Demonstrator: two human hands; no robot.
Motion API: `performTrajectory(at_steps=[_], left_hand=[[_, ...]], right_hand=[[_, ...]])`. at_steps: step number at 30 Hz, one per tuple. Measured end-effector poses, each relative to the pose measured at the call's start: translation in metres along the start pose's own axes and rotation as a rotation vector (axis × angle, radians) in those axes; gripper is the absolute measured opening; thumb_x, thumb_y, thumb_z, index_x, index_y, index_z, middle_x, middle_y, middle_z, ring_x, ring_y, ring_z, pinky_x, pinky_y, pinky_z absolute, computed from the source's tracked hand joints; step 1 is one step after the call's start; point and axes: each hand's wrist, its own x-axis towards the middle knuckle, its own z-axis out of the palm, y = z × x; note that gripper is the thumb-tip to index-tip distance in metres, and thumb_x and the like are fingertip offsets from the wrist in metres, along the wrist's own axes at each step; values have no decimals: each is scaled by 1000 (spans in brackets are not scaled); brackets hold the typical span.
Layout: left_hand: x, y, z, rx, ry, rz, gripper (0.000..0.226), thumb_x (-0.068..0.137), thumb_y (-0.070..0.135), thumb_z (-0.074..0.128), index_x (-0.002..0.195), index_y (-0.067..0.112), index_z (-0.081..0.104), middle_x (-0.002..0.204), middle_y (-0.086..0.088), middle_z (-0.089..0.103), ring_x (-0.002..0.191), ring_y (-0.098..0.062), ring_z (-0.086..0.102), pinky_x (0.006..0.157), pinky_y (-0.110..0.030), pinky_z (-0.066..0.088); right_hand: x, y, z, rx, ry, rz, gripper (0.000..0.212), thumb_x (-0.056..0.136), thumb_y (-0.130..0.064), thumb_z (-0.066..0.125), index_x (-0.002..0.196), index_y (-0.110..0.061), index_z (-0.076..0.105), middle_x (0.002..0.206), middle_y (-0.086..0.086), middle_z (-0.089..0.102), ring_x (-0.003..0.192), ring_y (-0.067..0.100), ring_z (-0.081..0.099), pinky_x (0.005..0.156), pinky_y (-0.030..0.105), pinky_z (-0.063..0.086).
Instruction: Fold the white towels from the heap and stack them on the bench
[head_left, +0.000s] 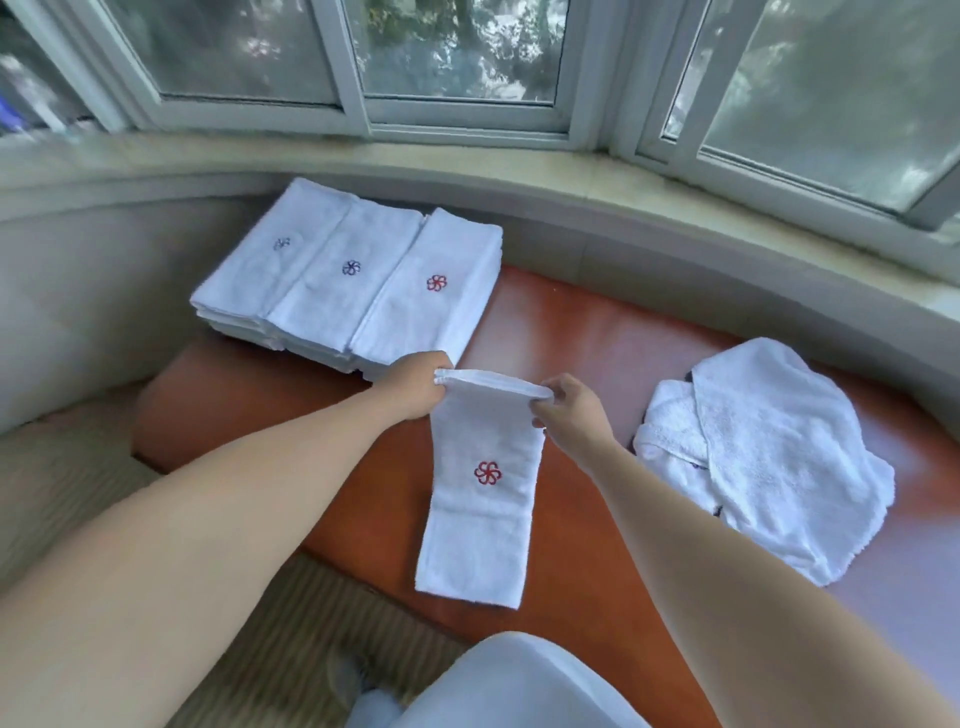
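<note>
we see the left hand (415, 387) and right hand (569, 410) each pinching a top corner of a folded white towel (480, 499) with a red flower emblem; it hangs over the red-brown bench (587, 332). three stacks of folded towels (348, 280) lie at far left, the loose heap (763, 457) at right, below the window sill (467, 171).

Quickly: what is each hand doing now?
Left hand: pinches the folded towel at its top left corner.
Right hand: pinches its top right corner.
</note>
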Motion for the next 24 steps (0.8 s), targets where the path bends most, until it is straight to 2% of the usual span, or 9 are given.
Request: performTrajectory(at_steps=[3,7,14,17,19,22,24], left_hand=[[-32,-48,-38,-111,46,-22,13,94,16,60,107,16,64,105,-5,67,91,-25,64,77,-35,50],[-65,-105,-90,-183,96,-14,13,93,16,64,106,15,62,99,-2,65,86,-21,66,69,-29,51],[-101,-184,-167,-217,223,19,11,90,18,67,99,24,63,93,6,65,90,-21,67,82,-36,55],[-111,-213,-198,-234,267,6,10,88,21,65,92,30,61,89,7,67,84,-17,69,74,-32,55],[-113,-230,-220,-220,311,1,10,86,23,66,95,27,64,89,9,66,82,-17,66,67,-28,48],[-111,-252,-257,-200,382,8,18,87,24,70,103,28,64,97,8,64,84,-16,61,66,-28,42],[-106,-263,-283,-201,426,17,13,87,21,70,97,25,63,98,4,66,84,-19,62,68,-31,48]], right_hand=[[-12,-50,36,-12,-16,-63,13,85,-21,64,98,-22,63,86,-3,74,67,13,74,62,31,56],[-27,-111,82,-34,-24,-129,14,85,-21,66,98,-20,64,98,-1,73,64,12,74,58,28,54],[-45,-205,150,-69,14,-256,15,83,-23,65,98,-24,64,83,-8,73,64,9,74,71,41,61],[-46,-238,174,-87,8,-290,17,83,-23,67,100,-24,64,83,-8,72,64,10,74,71,40,60],[-45,-259,189,-92,14,-317,12,82,-23,68,93,-27,64,80,-7,72,64,11,73,68,38,58],[-41,-293,208,-109,31,-371,8,82,-25,69,85,-30,63,78,-7,72,69,15,73,72,36,57],[-35,-317,219,-105,22,-404,9,82,-26,68,89,-29,64,80,-6,72,72,18,73,72,38,58]])
